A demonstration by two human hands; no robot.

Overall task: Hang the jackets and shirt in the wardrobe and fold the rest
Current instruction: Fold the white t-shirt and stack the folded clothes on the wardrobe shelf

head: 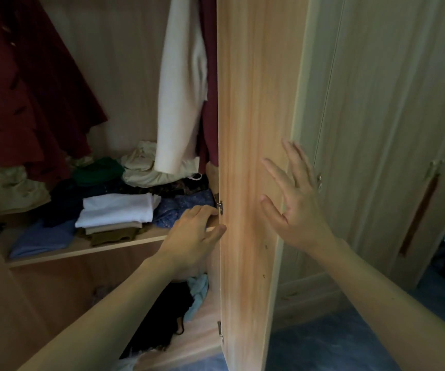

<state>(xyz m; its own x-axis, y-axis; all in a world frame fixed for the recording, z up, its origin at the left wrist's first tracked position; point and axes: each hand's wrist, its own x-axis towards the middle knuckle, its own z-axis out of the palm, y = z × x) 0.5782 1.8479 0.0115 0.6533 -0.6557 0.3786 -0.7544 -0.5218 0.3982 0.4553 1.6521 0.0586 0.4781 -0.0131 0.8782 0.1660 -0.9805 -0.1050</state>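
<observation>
Centre frame, wardrobe door (250, 156) stands edge-on and ajar. Upper left, dark red jacket (23, 97) hangs; cream garment (181, 89) at top centre. Folded stack (117, 212) on shelf (87, 249) at mid left. Right hand (293, 194) spread near door face; left hand (194, 234) curls on door edge — likely closing up; next, swing it shut.

Counts at the open wooden wardrobe (125, 62)

Two bare hands: the left hand (193, 234) and the right hand (295, 199). Three hanging garments: a dark red one (23, 97) at far left, a cream one (181, 84) and a maroon one (210, 103) side by side further right. One wooden shelf (82, 249) carries one neat stack of three folded pieces, white on top (117, 210); the loose clothes behind cannot be counted. Two doors at right: one open light wooden door (253, 156), one shut pale door (376, 129).
</observation>
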